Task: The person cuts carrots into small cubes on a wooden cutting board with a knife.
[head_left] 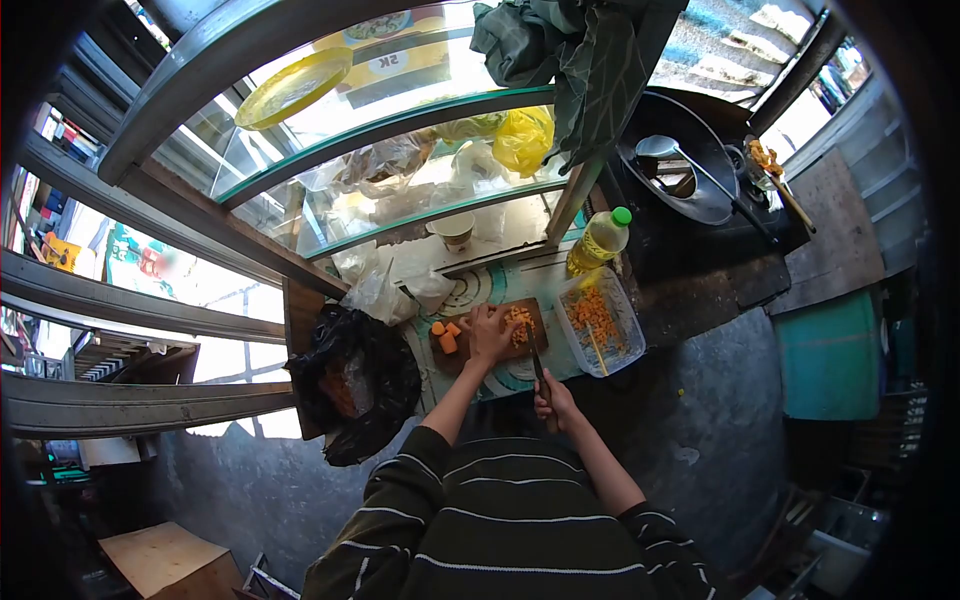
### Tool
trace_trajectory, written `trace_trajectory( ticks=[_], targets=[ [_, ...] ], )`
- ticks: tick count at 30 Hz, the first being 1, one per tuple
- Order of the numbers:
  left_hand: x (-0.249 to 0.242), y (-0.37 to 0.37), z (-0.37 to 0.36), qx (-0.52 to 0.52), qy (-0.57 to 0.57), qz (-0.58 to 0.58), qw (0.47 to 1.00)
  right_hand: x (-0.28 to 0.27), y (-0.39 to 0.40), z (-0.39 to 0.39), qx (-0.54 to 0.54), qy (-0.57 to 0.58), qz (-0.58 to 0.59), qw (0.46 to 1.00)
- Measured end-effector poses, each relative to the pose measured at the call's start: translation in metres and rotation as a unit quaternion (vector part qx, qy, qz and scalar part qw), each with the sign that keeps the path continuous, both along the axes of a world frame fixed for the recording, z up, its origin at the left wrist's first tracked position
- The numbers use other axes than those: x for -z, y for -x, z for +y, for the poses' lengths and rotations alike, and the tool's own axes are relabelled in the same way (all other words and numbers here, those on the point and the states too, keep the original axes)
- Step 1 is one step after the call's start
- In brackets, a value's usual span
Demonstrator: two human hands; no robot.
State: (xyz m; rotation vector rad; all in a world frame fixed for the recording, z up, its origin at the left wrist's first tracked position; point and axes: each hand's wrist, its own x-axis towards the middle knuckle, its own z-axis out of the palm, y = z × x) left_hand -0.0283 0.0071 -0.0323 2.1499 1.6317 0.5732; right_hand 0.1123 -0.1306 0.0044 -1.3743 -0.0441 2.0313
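My right hand (556, 400) grips the handle of a knife (536, 362), its blade pointing away over the wooden cutting board (500, 362). Near the blade lie small diced carrot pieces (521, 318). My left hand (488, 335) rests on the board, its fingers bent down at the carrot beside the knife; what lies under the fingertips is partly hidden. To the left of that hand are larger carrot chunks (445, 339). Right of the board stands a clear plastic container (628, 352) with chopped orange bits and a light-coloured stick or handle in it.
A green-capped oil bottle (600, 243) stands behind the container. A black plastic bag (385, 375) lies left of the board, near white plastic bags (420, 292). At the right, a wok (715, 203) holds a ladle (660, 147). A glass display case (400, 190) rises behind the board.
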Motion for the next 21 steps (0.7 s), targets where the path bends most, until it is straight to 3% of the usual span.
trace_trajectory(
  ticks=[5,10,14,21],
  targets=[
    [-0.025,0.008,-0.013,0.108,-0.044,-0.060,0.991,-0.006,0.000,0.007,0.033,0.003,0.068,0.997],
    [-0.012,0.008,-0.010,0.066,-0.017,-0.074,0.995,-0.010,0.002,0.014,0.029,0.000,0.125,0.992],
    [-0.017,0.002,-0.003,-0.007,-0.009,-0.026,1.000,-0.004,0.003,0.014,0.022,0.001,0.115,0.993],
    [0.004,0.008,0.008,-0.002,-0.020,-0.038,0.999,-0.003,0.001,0.010,0.005,-0.011,0.052,0.999]
  ],
)
